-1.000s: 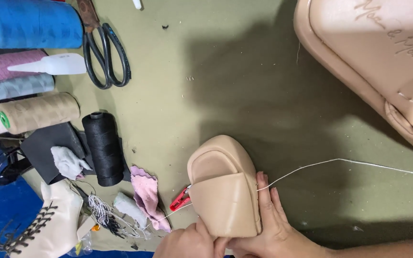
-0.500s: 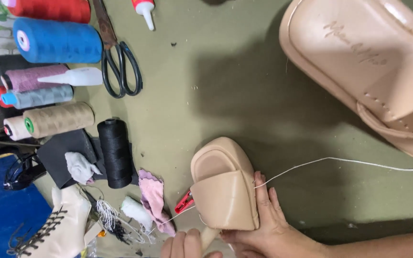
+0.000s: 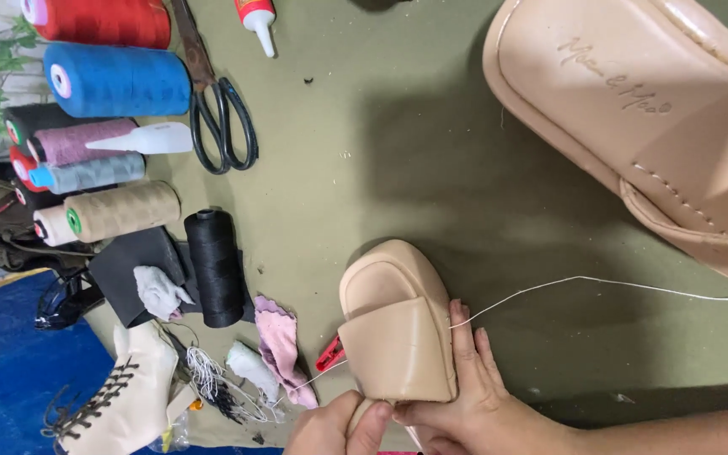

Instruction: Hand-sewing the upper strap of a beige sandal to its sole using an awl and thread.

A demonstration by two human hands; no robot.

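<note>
A view from above looks down on an olive-green tabletop [image 3: 364, 152]. At the bottom edge, two hands hold a small beige sandal [image 3: 396, 324] that lies on the tabletop with its toe pointing away. The right hand [image 3: 482, 396] lies against the sandal's right side, fingers stretched along the strap. The left hand [image 3: 334, 425] is closed at the sandal's near end, fingertips pinched together there. What they pinch is too small to tell. A thin white thread [image 3: 600, 282] runs from the strap's right edge out to the right. A red clip [image 3: 329, 354] sits just beside the sandal's left side.

A second, matching beige sandal [image 3: 634, 109] looms large at the upper right. Along the left lie spools of thread [image 3: 115, 80] in several colours, a black spool [image 3: 215, 268], scissors [image 3: 216, 109], a glue bottle [image 3: 256, 18], a pink cloth scrap [image 3: 280, 345] and a small white lace-up boot [image 3: 132, 392].
</note>
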